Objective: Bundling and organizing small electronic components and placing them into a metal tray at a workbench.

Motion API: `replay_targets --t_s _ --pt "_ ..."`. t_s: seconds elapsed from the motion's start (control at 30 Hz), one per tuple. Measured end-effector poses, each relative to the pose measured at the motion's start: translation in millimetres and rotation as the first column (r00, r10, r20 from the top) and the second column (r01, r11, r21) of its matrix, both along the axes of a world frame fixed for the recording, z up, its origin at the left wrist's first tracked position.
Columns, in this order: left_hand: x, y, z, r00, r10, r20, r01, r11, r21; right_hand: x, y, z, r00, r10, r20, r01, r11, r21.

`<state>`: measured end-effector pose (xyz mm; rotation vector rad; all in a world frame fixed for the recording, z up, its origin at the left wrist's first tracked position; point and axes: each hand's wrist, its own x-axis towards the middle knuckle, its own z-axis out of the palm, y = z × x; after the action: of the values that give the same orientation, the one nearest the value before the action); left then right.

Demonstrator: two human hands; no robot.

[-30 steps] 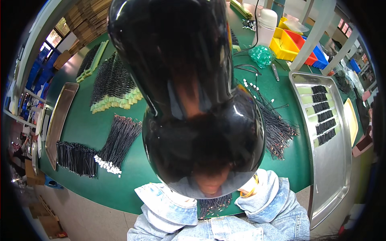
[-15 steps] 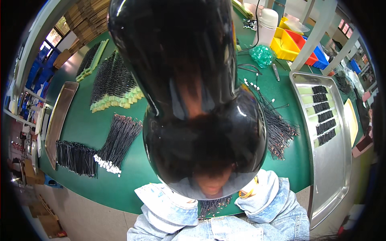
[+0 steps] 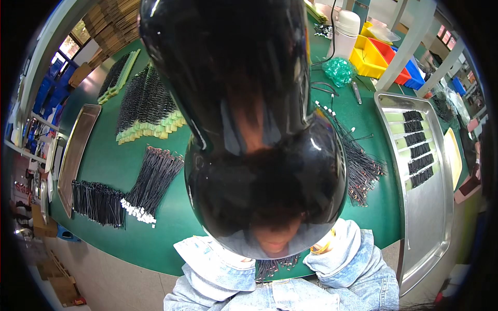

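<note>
A large, glossy black fixture with a rounded head point(image 3: 264, 192) fills the middle of the view and hides both of my hands. Light denim sleeves, the left point(image 3: 212, 264) and the right point(image 3: 342, 254), reach in under its lower edge. A yellow band point(image 3: 322, 248) shows at the right cuff. Between the cuffs lies a bunch of short black wires point(image 3: 277, 265), its upper part covered by the fixture. Whether either hand holds anything is hidden. To the right of the fixture, more black wires with coppery ends point(image 3: 360, 173) are spread on the green table point(image 3: 176, 243).
Two stacks of black wires point(image 3: 98, 203), point(image 3: 153, 181) lie on the left, one with white connectors. Behind them are rows of dark coils on pale green strips point(image 3: 148, 103). A metal tray point(image 3: 428, 223) carries wire bundles at right; yellow point(image 3: 367, 58), red and blue bins stand beyond.
The black fixture's edge appears slightly further right against the table. At the right cuff, the wrist and yellow band have shifted slightly. The wires on the table look the same.
</note>
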<state>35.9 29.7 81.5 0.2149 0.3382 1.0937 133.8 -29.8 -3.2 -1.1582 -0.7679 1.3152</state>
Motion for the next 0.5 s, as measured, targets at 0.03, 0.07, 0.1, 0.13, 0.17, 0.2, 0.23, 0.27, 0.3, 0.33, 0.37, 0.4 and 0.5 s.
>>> replay_targets --t_s 0.03,0.07,0.1,0.13,0.17,0.2,0.23,0.27,0.3,0.33,0.37,0.4,0.5 --pt "5 1 -5 0.994 -0.085 0.066 0.080 0.994 0.078 8 -4 4 0.997 -0.033 0.065 0.034 0.999 -0.018" --pt "14 6 -12 0.991 -0.105 0.079 0.098 0.992 0.081 14 -9 7 0.992 -0.059 0.115 0.062 0.998 -0.027" --pt "8 21 -28 0.971 0.147 -0.188 -0.017 0.828 0.561 5 -2 -4 0.994 -0.027 0.109 0.032 0.999 -0.037" --pt "-1 29 -38 0.835 0.463 -0.297 0.074 0.441 0.894 -5 4 -14 0.995 0.004 0.102 0.001 0.999 -0.046" --pt "4 28 -38 0.850 0.445 -0.280 0.061 0.445 0.894 0 1 -12 0.987 -0.019 0.161 0.029 0.998 -0.062" --pt "8 26 -36 0.885 0.383 -0.264 0.031 0.517 0.855 4 -2 -10 0.975 -0.039 0.220 0.057 0.995 -0.076" --pt "11 24 -33 0.915 0.321 -0.243 0.009 0.587 0.810 8 -5 -7 0.959 -0.057 0.276 0.085 0.993 -0.088" --pt "7 23 -33 0.923 0.289 -0.256 0.008 0.649 0.761 4 -2 -13 0.956 -0.045 0.290 0.076 0.992 -0.097" --pt "1 23 -33 0.928 0.260 -0.266 0.005 0.707 0.708 -1 1 -18 0.953 -0.032 0.302 0.067 0.992 -0.106" --pt "-5 22 -33 0.933 0.233 -0.275 0.001 0.760 0.650 -6 5 -23 0.950 -0.016 0.312 0.054 0.992 -0.115" --pt "-1 18 -28 0.957 0.171 -0.234 -0.003 0.812 0.584 -1 2 -18 0.929 -0.033 0.368 0.085 0.989 -0.125" --pt "2 15 -24 0.975 0.112 -0.190 0.002 0.858 0.514 3 -1 -13 0.920 -0.047 0.388 0.104 0.987 -0.125" --pt "5 8 -16 0.997 -0.019 -0.074 0.041 0.954 0.297 8 -2 -6 0.999 -0.025 0.028 0.027 0.995 -0.093"
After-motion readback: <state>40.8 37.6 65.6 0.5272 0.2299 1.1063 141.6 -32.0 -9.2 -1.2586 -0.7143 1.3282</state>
